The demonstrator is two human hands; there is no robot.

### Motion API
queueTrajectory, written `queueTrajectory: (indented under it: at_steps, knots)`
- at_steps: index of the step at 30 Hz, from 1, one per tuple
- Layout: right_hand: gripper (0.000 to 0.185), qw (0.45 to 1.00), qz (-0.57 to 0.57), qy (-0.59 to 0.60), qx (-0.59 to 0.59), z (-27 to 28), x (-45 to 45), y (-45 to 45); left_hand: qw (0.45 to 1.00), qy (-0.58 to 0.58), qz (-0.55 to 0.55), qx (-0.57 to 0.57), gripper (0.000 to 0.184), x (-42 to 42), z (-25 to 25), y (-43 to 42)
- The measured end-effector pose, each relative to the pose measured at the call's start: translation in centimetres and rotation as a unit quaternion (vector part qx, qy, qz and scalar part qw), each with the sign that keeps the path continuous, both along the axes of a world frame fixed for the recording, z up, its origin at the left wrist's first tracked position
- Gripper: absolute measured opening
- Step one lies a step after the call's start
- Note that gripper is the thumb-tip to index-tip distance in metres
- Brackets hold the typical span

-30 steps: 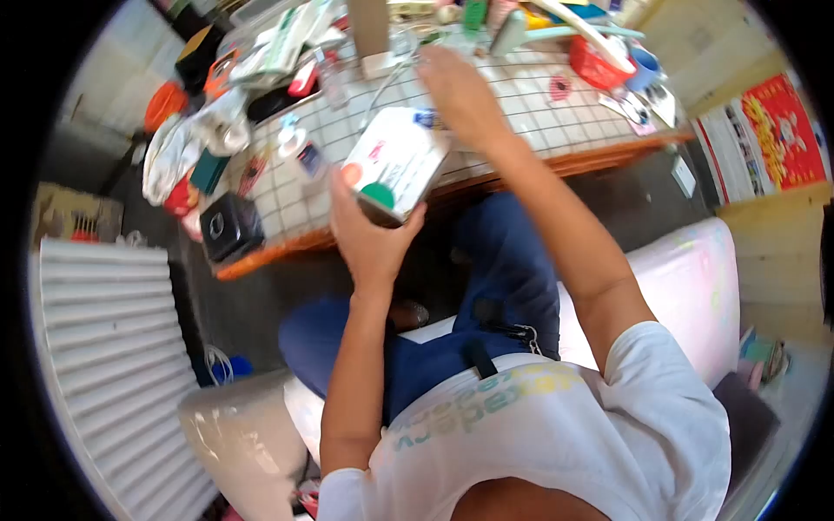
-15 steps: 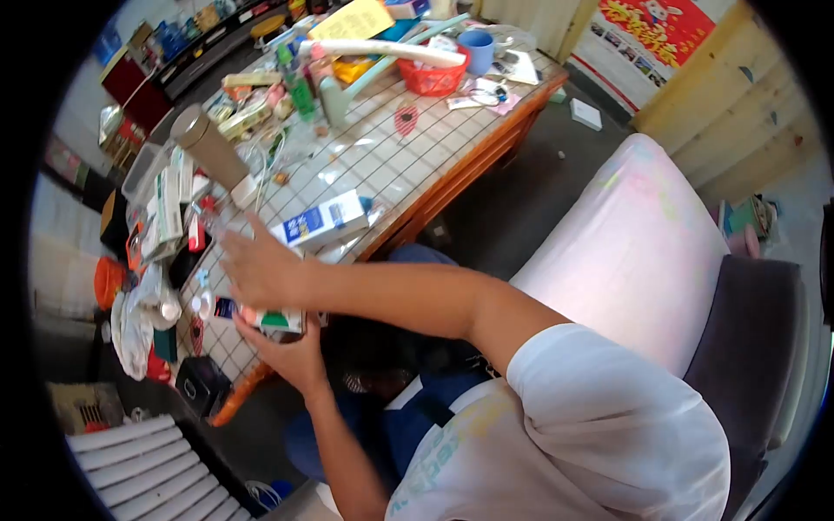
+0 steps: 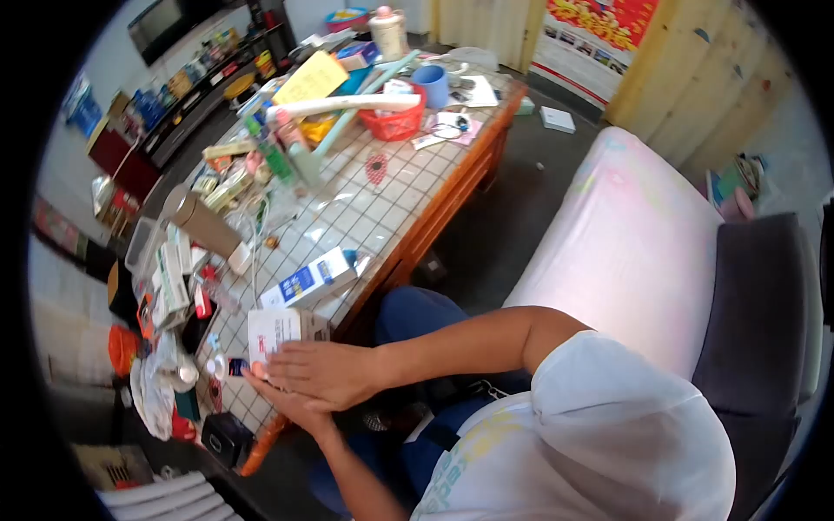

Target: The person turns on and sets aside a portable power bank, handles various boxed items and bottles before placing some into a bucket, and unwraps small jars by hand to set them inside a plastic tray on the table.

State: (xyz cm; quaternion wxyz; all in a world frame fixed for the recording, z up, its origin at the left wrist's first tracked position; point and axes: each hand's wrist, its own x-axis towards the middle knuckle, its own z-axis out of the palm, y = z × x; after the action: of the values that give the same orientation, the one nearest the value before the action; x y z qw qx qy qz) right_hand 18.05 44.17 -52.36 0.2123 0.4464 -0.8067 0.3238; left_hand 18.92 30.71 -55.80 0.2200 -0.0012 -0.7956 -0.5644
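Observation:
My right hand (image 3: 326,372) lies flat with its fingers stretched out, over my left hand and against the front of a white carton (image 3: 268,326) with red print. My left hand (image 3: 300,408) is beneath it, its fingers bent upward and mostly covered. A small orange patch shows at the fingertips; whatever the left hand grips is hidden. Left of the hands lies a small white-capped bottle (image 3: 228,366) with a dark label. Behind the carton a blue-and-white box (image 3: 308,278) rests on the table.
The tiled-pattern table (image 3: 382,204) holds a tan thermos (image 3: 201,219), a red basket (image 3: 395,122), a blue mug (image 3: 430,85) and a long white tube (image 3: 347,105). A black box (image 3: 228,438) stands by the near corner. A pink-covered seat (image 3: 591,234) is to the right.
My right hand has come down and back from beyond the left hand to lie over it, uncovering the white carton. The green-and-white surface by my left hand is now covered. The view has shifted.

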Motion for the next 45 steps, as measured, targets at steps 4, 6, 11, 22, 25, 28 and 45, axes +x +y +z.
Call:
queueTrajectory:
  at_steps: [4, 6, 11, 22, 25, 28, 45]
  knots:
    - [0.054, 1.0, -0.004, 0.001, 0.014, 0.7, -1.7, 0.1, 0.999, 0.003, -0.034, 0.007, 0.066, -0.7, 0.2, 0.4]
    - [0.044, 0.986, -0.055, 0.04, 0.152, 1.6, -4.0, -0.7, 0.996, -0.002, 0.0, -0.085, 0.081, -0.2, 2.0, 0.8]
    - [0.04, 0.956, -0.09, -0.103, 0.259, 4.3, -9.2, -2.6, 0.987, 0.005, 0.066, -0.148, 0.093, 0.4, 3.1, 1.9]
    - [0.049, 0.987, -0.08, 0.002, 0.136, 3.3, -5.1, -2.0, 0.989, -0.045, 0.071, -0.122, 0.095, 0.1, 4.1, 1.6]
    - [0.048, 0.994, -0.029, -0.006, 0.108, 3.7, -3.1, -1.3, 0.986, 0.027, 0.067, -0.153, 0.084, -0.3, 2.8, 0.9]
    - [0.046, 0.994, 0.021, -0.028, 0.1, 4.1, -1.0, -0.3, 0.992, -0.027, 0.058, -0.106, 0.083, -0.1, 2.7, 0.8]
    - [0.015, 0.894, -0.134, -0.328, -0.275, 6.3, 0.9, 4.2, 0.998, 0.035, 0.047, -0.02, 0.094, 5.2, 5.0, -2.6]
